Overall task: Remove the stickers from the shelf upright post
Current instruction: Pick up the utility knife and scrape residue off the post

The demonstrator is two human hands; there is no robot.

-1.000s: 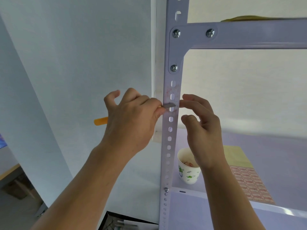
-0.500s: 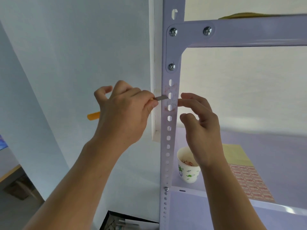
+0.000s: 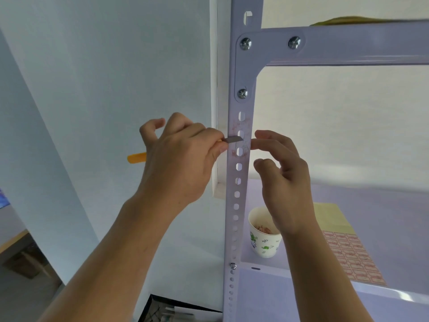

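Stickers: none whole in view. Only reddish sticker residue (image 3: pixel 247 123) shows, smeared on the front face of the pale lavender perforated metal upright post (image 3: pixel 231 201), around the upper slots, below the screwed corner bracket.

Left hand (image 3: pixel 183 159): grip pinched on an orange-handled scraper with a flat grey blade (image 3: pixel 233 139). The blade lies across the post face at the residue, between two slots.
Right hand (image 3: pixel 286 175): grip loose and spread, holding nothing. The forefinger tip touches the post's right edge, level with the blade; the other fingers curl slack.

Risks, as judged:
- The blade tip points toward the right forefinger, just beside it. A slip off the smooth paint would run into that finger.
- A blade corner could catch in a slot and jump.
- Too steep an angle would likely score the paint.
- Scrapings are small and may fall outside the white paper cup with green print (image 3: pixel 264 242). It stands on the shelf below, just right of the post, with reddish scraps inside.

Surface: smooth lavender shelf board (image 3: pixel 394 205), carrying a yellow-backed sheet of red labels (image 3: pixel 355 261) near the cup. Cross beam (image 3: pixel 348 45) above.

Room: plain pale wall behind and to the left. Dark open box (image 3: pixel 162 309) by the post's foot. Wooden furniture low left, blurred.
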